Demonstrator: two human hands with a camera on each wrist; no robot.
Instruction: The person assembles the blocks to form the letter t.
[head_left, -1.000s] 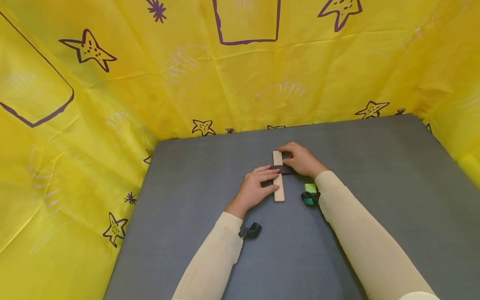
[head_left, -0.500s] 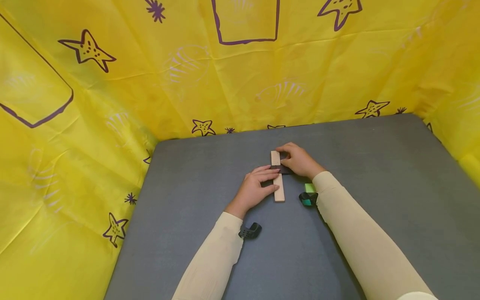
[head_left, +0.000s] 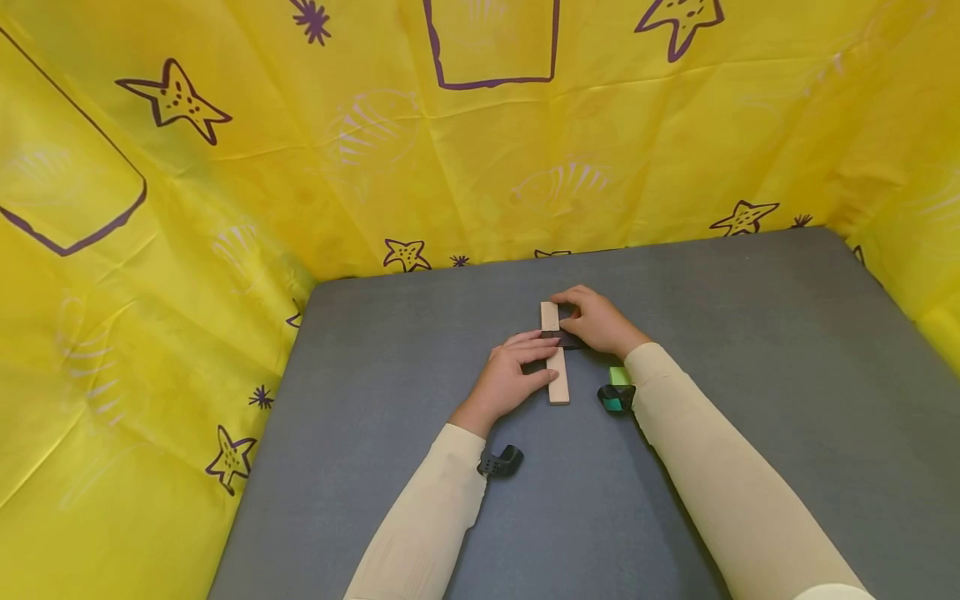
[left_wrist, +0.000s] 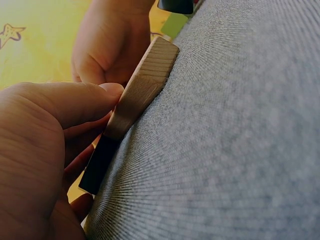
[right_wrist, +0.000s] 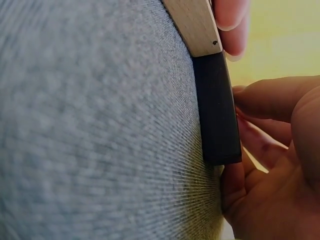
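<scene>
Two pale wooden blocks lie nearly in line on the grey table, a black block (head_left: pixel 573 341) crosswise between them. My left hand (head_left: pixel 508 379) lies over the left side, its thumb on the nearer wooden block (head_left: pixel 558 387) and its long, fairly straight fingers reaching onto the black block. At the farther wooden block (head_left: pixel 550 315), my right hand (head_left: pixel 602 321) pinches, with index finger at the far end and thumb at the right side. In the left wrist view my left thumb touches the wooden block (left_wrist: pixel 142 82). The black block (right_wrist: pixel 217 110) meets wood in the right wrist view.
A green block (head_left: pixel 619 376) lies on the table (head_left: pixel 420 350) beside my right wrist, partly hidden by the dark wrist strap (head_left: pixel 606 397). A yellow patterned cloth (head_left: pixel 480 183) hangs along the table's back and sides.
My right hand and the farther wooden block have shifted slightly to the left, mostly in the first half second. My left hand and the nearer wooden block have stayed in place.
</scene>
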